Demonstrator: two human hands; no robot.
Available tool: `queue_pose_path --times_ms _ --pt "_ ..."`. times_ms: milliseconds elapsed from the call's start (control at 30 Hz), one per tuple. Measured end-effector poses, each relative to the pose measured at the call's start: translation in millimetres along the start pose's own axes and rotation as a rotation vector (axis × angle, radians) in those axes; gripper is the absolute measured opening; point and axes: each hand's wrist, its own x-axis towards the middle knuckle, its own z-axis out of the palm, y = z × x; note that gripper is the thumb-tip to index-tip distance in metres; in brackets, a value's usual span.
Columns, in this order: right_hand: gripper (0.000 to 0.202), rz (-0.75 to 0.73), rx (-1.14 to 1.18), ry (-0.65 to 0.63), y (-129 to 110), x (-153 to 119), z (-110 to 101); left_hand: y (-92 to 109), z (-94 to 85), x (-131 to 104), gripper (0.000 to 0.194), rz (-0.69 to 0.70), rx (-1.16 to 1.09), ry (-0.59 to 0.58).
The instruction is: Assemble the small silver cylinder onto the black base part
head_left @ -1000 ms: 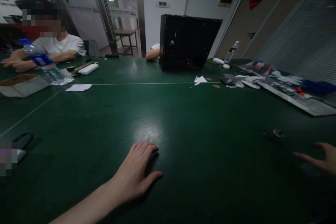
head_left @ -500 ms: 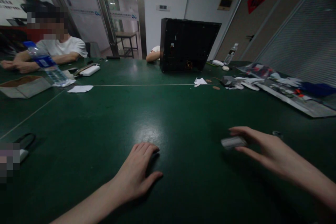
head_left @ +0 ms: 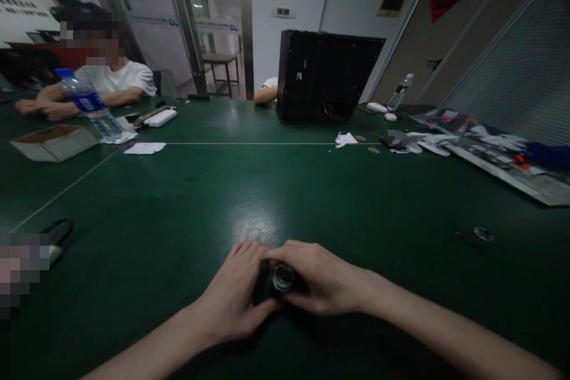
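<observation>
Here we are at the near middle of the green table, and our 2 hands meet! Our right hand has the small round piece pinched between thumb and fingers, its glassy end facing up at us. Our left hand curves around the piece's left side, fingertips up against the right hand's — whether it grips too, we can't make out.

Out to the near right we find a small ring-shaped item, well apart from the hands. Over at near left, a black loop lies on the tabletop. Farther left come a white paper, a topless box and a blue-capped bottle, tilted — and behind them a person in a white shirt, forearms on the table. At the far middle stands a big black case; on the right, a cluttered board.
</observation>
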Motion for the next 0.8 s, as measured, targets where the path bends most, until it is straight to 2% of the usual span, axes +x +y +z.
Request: queue_pose_path --times_ms 133,233,600,800 --pt "0.067 0.028 0.243 0.153 19 -2 20 -2 2.0 1 0.036 -0.034 0.012 0.003" --pt "0.069 0.107 0.328 0.185 24 -6 31 -3 2.1 1 0.039 -0.050 0.002 -0.023" --pt "0.061 0.074 0.255 0.173 13 -7 23 -2 1.1 0 0.036 -0.048 -0.003 -0.020" --pt "0.061 0.103 0.261 0.178 16 -7 27 3 -5.0 -1 0.035 -0.020 -0.032 -0.039"
